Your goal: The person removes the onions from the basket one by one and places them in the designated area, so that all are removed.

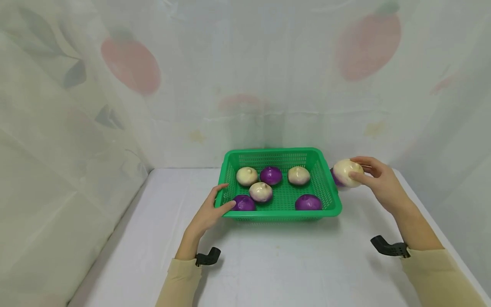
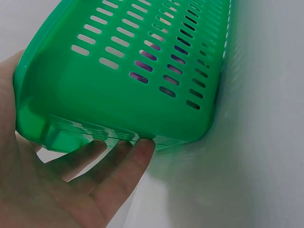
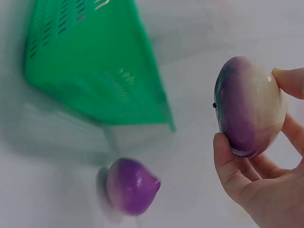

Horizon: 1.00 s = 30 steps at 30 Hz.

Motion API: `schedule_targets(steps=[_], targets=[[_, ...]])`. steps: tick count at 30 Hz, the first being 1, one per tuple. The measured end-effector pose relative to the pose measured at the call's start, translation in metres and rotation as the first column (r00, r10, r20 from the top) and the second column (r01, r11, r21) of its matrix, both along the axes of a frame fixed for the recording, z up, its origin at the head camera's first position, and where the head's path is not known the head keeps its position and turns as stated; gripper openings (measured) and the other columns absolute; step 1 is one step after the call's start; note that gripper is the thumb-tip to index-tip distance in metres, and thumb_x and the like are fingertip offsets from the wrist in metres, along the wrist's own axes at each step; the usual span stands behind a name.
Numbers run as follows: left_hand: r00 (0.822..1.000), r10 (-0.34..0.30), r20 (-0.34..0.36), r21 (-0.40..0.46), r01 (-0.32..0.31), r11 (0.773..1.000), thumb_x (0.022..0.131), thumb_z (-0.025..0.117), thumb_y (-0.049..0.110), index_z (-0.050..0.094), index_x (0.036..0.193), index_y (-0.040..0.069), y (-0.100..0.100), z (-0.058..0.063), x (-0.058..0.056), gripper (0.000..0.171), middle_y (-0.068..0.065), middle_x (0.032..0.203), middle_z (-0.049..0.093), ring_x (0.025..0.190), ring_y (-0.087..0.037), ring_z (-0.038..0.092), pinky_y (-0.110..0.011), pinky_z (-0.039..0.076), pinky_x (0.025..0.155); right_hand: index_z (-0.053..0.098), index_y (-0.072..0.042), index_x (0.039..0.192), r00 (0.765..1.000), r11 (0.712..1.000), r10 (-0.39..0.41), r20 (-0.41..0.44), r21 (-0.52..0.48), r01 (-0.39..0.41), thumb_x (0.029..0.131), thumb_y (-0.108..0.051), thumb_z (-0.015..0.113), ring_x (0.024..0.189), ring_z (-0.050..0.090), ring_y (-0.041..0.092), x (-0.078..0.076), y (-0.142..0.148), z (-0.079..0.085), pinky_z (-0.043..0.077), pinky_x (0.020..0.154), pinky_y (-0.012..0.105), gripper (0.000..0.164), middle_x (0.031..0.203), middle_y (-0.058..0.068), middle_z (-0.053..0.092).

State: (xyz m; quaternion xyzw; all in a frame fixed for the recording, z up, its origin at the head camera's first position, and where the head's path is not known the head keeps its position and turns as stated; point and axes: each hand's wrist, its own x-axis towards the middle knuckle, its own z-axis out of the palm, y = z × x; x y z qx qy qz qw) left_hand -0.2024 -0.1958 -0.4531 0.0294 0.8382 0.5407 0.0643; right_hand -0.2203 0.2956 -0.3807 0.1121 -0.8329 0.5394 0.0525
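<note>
My right hand (image 1: pixel 377 181) holds a white-and-purple turnip (image 1: pixel 350 172) between thumb and fingers, just right of a green basket (image 1: pixel 281 214). In the right wrist view the held turnip (image 3: pixel 249 107) is raised off the table, its purple side towards the basket. On the table below lies a second, purple turnip (image 3: pixel 132 186), apart from the hand. My left hand (image 1: pixel 209 211) grips the basket's left side near the front corner. The left wrist view has its fingertips (image 2: pixel 145 146) against the outer wall. Inside the basket sit several turnips, including a cream one (image 1: pixel 247 176) and a purple one (image 1: pixel 270 175).
A white-covered table (image 1: pixel 276 264) bears the basket, which stands close to the back. Pale plastic sheeting (image 1: pixel 245 76) with faded fruit prints rises behind the table and along both sides. Each wrist wears a black strap mount (image 1: pixel 208 256).
</note>
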Motion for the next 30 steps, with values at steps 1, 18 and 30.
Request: schedule_targets(steps=[1,18,30], targets=[[1.000,0.000,0.000,0.001,0.000,1.000,0.092,0.073,0.050,0.035,0.151,0.041,0.000,0.000,0.000,0.070,-0.010,0.158,0.034,0.138,-0.034,0.040,-0.061,0.033,0.109,0.054,-0.010,0.142,1.000,1.000,-0.007,0.001,0.006,0.007,0.100,-0.024,0.067,0.121,0.045,0.008,0.000,0.002,-0.002,0.040,0.088,0.016,0.046,0.134,-0.009,0.053],[1.000,-0.009,-0.013,0.001,0.009,1.000,0.092,0.073,0.050,0.036,0.151,0.040,0.001,0.000,-0.001,0.070,-0.010,0.156,0.036,0.136,-0.034,0.041,-0.060,0.034,0.109,0.046,0.002,0.144,0.992,0.998,-0.048,0.116,-0.029,0.051,0.102,-0.027,0.064,0.107,0.052,0.003,-0.008,0.024,-0.054,0.052,0.081,0.015,0.054,0.133,0.007,0.047],[1.000,-0.011,-0.009,0.004,0.011,1.000,0.094,0.072,0.044,0.035,0.152,0.039,0.000,0.001,0.000,0.069,-0.010,0.158,0.033,0.139,-0.034,0.039,-0.061,0.033,0.109,0.044,0.002,0.146,0.982,0.999,-0.041,0.185,0.020,0.038,0.101,-0.033,0.065,0.110,0.051,0.011,-0.004,0.021,-0.078,0.054,0.079,0.020,0.060,0.140,0.022,0.044]])
